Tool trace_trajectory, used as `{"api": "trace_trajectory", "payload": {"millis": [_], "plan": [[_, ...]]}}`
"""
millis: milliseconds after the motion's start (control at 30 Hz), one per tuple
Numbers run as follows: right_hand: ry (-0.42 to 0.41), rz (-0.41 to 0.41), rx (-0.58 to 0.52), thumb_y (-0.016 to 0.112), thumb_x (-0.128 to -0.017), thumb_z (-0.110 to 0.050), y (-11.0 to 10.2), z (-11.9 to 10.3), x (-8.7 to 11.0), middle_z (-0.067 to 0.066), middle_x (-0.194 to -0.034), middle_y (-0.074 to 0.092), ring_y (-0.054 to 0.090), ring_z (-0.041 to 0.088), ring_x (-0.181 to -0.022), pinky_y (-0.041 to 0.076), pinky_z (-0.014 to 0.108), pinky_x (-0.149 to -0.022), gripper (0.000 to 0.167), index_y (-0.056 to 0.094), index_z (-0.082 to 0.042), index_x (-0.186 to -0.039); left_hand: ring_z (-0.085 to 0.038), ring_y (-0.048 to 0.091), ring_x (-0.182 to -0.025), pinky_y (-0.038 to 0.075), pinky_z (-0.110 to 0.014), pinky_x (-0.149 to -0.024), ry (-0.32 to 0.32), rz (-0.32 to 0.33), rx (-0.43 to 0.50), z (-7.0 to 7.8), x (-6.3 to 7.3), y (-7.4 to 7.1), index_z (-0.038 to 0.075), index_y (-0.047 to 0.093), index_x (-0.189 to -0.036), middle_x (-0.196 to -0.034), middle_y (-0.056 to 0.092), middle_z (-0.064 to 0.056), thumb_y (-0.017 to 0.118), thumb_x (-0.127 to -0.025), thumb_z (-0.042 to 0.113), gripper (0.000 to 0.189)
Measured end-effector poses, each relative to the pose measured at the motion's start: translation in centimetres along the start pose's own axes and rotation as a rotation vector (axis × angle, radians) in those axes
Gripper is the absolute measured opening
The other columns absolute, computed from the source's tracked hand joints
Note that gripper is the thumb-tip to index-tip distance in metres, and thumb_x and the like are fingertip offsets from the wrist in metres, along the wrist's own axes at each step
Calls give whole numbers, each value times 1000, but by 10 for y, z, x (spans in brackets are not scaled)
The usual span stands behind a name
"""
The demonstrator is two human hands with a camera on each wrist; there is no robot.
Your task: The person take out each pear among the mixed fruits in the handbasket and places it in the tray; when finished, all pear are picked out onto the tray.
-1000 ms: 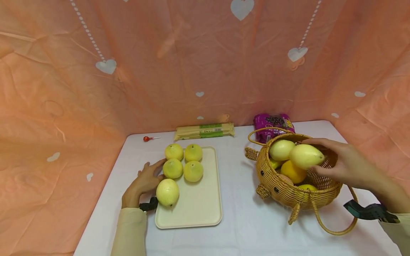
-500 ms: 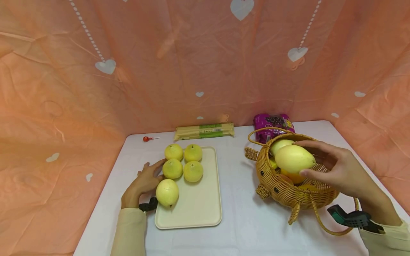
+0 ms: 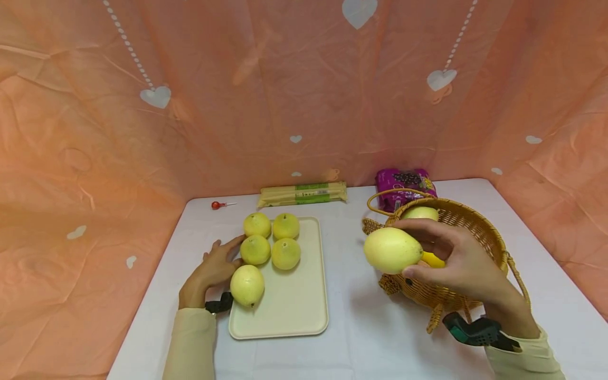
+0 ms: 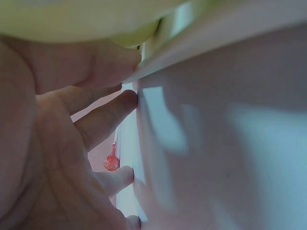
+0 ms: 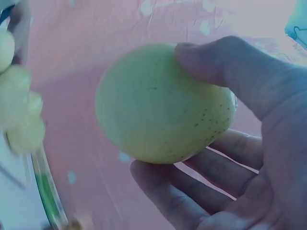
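My right hand [image 3: 456, 264] pinches a pale yellow pear [image 3: 392, 250] between thumb and fingers, in front of the pig-faced wicker basket [image 3: 475, 224]. Dark specks mark one end of this pear [image 5: 163, 105] in the right wrist view. Another pale fruit [image 3: 421, 213] and a yellow fruit [image 3: 433, 259] show inside the basket, partly hidden by the hand. Over at the left, my left hand [image 3: 216, 267] rests at the edge of the cream tray [image 3: 304, 316], its fingers loosely extended beside a pear [image 3: 247, 285]. Several round yellow fruits [image 3: 286, 254] sit at the tray's back left.
Behind the tray lies a long beige-and-green packet [image 3: 304, 194]. A red lollipop [image 3: 217, 205] is at the back left, and a purple bag [image 3: 404, 182] stands behind the basket. Pink cloth [image 3: 309, 95] closes off the back and sides of the white table.
The right hand has carried the pear left and toward me, out over the basket's front left rim. The left hand and the fruit on the tray have stayed put.
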State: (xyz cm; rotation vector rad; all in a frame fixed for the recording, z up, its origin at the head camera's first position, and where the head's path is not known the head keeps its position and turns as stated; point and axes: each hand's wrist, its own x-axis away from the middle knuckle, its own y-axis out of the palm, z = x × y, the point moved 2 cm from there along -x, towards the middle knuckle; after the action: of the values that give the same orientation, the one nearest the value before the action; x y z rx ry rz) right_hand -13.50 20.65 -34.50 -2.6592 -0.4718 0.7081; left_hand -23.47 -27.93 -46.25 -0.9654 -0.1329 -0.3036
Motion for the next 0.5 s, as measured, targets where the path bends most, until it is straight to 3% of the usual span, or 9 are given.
{"api": "trace_trajectory", "payload": {"millis": [167,500], "plan": [[36,-63,-58,91,-83,6,25,-2,-12,5,-143,72,74,15,-127,60,25,-105,70,68,-14,-145,-65,3,-163,1,-91,-120,1,-4,1,1,1,0,18,38,-172,-171,44,-25,63,-104,23,73],[97,-135,-253,90,-87,-1,67,-5,-33,8,-144,70,72,27,-129,61,34,-107,64,68,-17,-146,-64,1,-164,-1,-90,-120,1,-1,5,-2,-1,1,18,38,-172,-171,43,-24,61,-105,23,71]]}}
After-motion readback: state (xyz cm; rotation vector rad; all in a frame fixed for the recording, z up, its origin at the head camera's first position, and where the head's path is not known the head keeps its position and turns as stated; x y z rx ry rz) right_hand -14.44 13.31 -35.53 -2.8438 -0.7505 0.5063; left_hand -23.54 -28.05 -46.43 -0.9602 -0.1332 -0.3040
